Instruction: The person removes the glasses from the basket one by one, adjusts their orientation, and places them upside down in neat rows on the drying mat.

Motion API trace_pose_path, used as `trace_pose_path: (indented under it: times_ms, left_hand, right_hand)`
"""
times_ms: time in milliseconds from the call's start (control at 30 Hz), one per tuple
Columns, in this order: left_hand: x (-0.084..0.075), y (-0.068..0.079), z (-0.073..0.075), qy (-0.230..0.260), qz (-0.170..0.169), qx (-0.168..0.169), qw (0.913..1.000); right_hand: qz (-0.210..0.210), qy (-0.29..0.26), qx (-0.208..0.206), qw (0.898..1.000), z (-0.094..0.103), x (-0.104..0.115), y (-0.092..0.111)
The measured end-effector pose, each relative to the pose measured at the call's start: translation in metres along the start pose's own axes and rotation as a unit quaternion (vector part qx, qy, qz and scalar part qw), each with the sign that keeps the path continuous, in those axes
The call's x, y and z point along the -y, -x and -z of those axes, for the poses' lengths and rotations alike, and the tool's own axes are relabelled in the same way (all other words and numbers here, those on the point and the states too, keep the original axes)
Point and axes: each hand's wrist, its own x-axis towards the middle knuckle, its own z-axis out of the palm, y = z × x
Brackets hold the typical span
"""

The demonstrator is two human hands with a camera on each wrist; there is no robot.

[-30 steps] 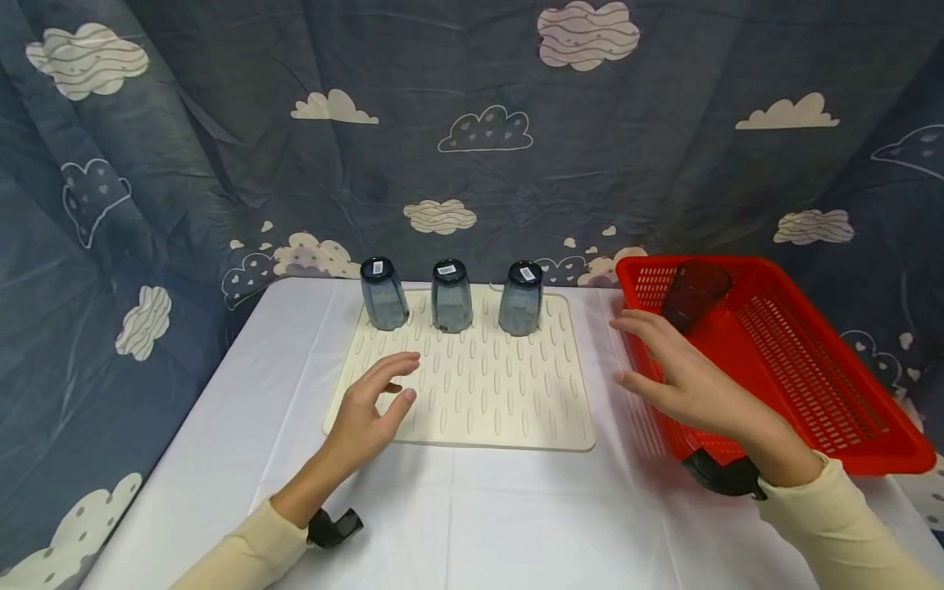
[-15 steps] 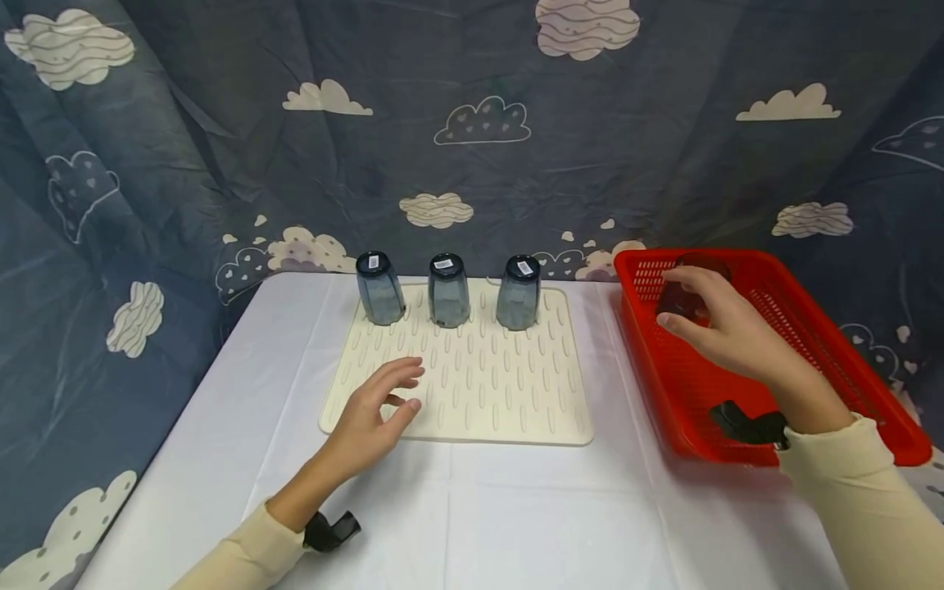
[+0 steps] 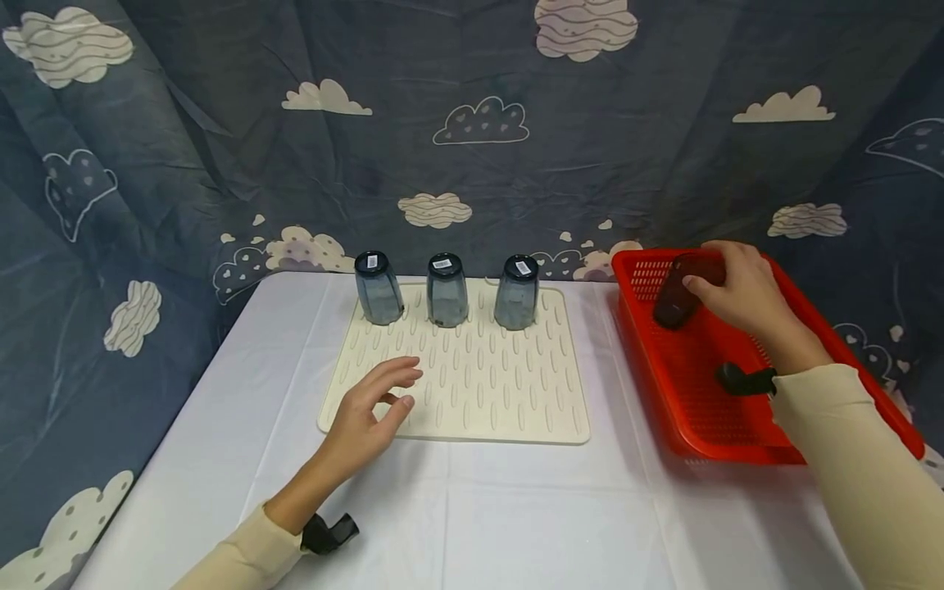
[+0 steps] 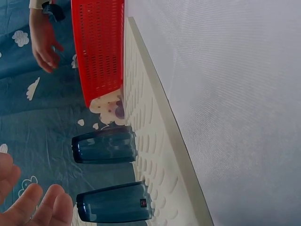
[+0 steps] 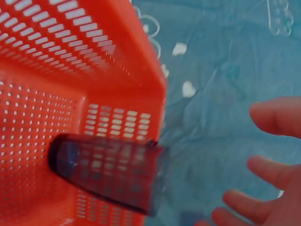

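Note:
Three blue-tinted drinking glasses stand upside down in a row along the back of the cream ridged mat: the left glass (image 3: 379,289), the middle glass (image 3: 447,293) and the right glass (image 3: 517,295). Another glass (image 3: 677,297) leans in the back left corner of the red basket (image 3: 686,447); its dark base points down. My right hand (image 3: 752,295) is over the basket beside that glass, thumb and fingers spread. In the right wrist view its fingertips (image 5: 263,167) are apart from the glass (image 5: 108,172). Above the mat's front left part, my left hand (image 3: 369,414) hovers with relaxed fingers, holding nothing.
The mat (image 3: 472,401) lies on a white tablecloth (image 3: 531,516). The basket, with raised perforated walls, stands to its right. A dark cloud-print cloth (image 3: 472,188) hangs close behind the table and along the left side.
My right hand has moved rightward from outside the basket's left rim to over the basket, by the leaning glass. My left hand stays nearly still. The head view has shifted slightly.

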Motion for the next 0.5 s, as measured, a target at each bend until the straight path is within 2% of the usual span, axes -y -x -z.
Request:
trace_pose_path:
  times_ms: [233, 433, 500]
  left_hand:
    - [0.000, 0.001, 0.000, 0.001, 0.004, -0.001, 1.0000]
    - [0.002, 0.002, 0.000, -0.006, 0.010, -0.008, 0.9999]
    - [0.002, 0.003, 0.000, -0.003, 0.014, -0.009, 0.9999]
  right_hand:
    - [-0.069, -0.007, 0.064, 0.996, -0.001, -0.018, -0.017]
    - [-0.074, -0.028, 0.105, 0.991, -0.003, -0.024, -0.023]
    - [-0.067, -0.024, 0.101, 0.992, -0.005, -0.025, -0.024]
